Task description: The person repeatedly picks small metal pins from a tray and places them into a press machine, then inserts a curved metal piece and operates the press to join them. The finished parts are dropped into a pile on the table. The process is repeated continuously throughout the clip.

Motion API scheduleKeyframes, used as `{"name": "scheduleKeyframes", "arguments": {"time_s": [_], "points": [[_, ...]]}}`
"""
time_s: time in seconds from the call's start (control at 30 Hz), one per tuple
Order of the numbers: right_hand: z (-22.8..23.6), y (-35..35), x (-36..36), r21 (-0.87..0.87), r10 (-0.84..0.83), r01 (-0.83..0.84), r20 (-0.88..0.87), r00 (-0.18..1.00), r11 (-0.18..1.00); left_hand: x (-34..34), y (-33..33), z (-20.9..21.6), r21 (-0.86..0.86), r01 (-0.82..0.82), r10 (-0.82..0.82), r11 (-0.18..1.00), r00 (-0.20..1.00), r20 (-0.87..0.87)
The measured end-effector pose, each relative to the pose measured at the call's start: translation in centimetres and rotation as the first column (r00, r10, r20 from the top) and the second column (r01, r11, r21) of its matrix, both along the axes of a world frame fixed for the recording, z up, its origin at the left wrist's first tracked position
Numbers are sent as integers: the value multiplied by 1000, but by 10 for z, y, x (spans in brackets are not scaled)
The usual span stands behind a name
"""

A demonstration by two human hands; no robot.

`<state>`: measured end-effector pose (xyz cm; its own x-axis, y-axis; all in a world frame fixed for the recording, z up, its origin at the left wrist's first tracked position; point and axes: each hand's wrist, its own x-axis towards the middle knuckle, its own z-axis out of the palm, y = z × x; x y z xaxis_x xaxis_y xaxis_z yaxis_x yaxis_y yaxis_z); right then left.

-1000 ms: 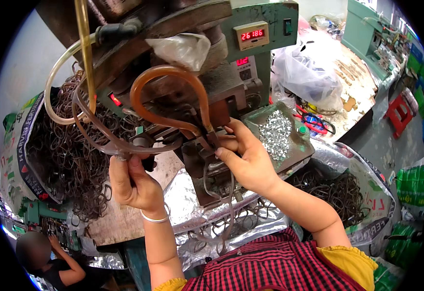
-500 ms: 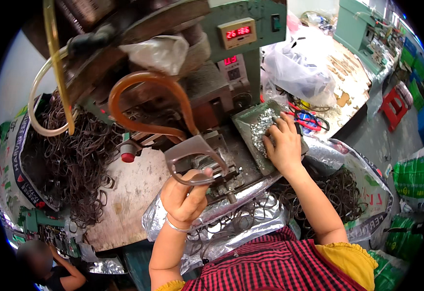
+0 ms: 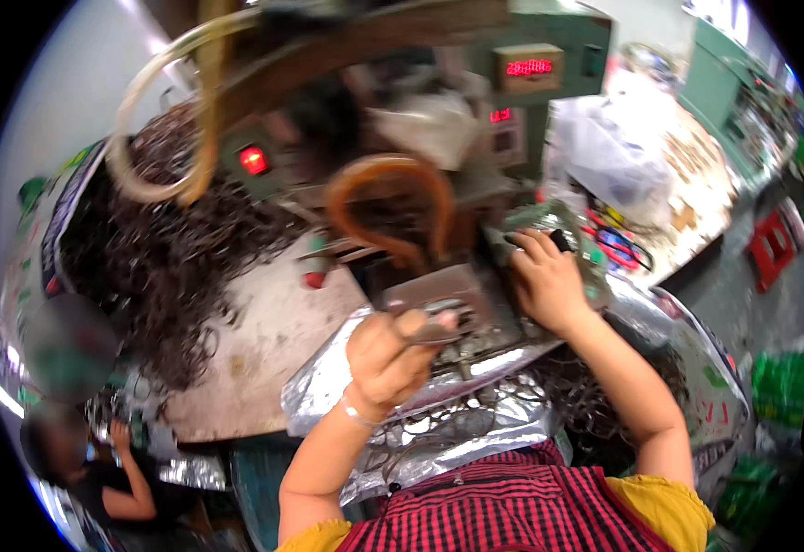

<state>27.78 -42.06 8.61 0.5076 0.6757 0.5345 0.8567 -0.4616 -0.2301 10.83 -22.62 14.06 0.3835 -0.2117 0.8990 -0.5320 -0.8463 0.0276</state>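
Note:
In my left hand [image 3: 385, 363] is a brown, slightly see-through D-shaped loop [image 3: 434, 287] with one wide flat side, pinched between thumb and fingers. It is held up in front of the machine's metal fixture [image 3: 475, 345], partly covering it; I cannot tell whether they touch. My right hand [image 3: 551, 287] reaches over the green tray [image 3: 563, 219], fingers apart and bent toward it. The tray's contents are blurred and partly behind the hand. An orange-brown hose [image 3: 388, 170] curves above the loop.
Brown loops [image 3: 172, 258] are heaped at left; more fill a bag [image 3: 710, 396] at right. Silver foil [image 3: 328, 373] edges the bench [image 3: 236, 368]. A red button [image 3: 314, 278], a plastic bag [image 3: 618, 161] and red-and-blue-handled tools [image 3: 618, 247] lie around. Another person [image 3: 130, 497] sits lower left.
The whole view has shifted, with the bench appearing lower and farther right. My left hand still holds the loop, now tipped and closer to the fixture. My right hand stays at the tray.

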Motion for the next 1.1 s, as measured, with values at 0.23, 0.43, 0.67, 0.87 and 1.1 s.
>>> {"name": "scheduleKeyframes", "arguments": {"time_s": [0.23,0.43,0.67,0.87,1.1], "points": [[-3,-14,30,239,-182,184,-34,983,953,-59,-21,-18,-99,-295,273,950,944,-186],[-20,-32,11,436,-126,274,-339,932,857,-122,134,-43,-423,-798,760,430,573,-308],[-4,-18,7,478,-76,288,-414,907,830,-113,313,-28,200,-969,701,-148,-245,-670],[-11,-59,-24,428,-178,381,-441,879,819,-106,314,-112,-125,-987,729,103,161,-665],[26,-63,-64,496,-24,345,-545,838,797,-82,159,-99,-546,-776,199,316,617,-762]]}}
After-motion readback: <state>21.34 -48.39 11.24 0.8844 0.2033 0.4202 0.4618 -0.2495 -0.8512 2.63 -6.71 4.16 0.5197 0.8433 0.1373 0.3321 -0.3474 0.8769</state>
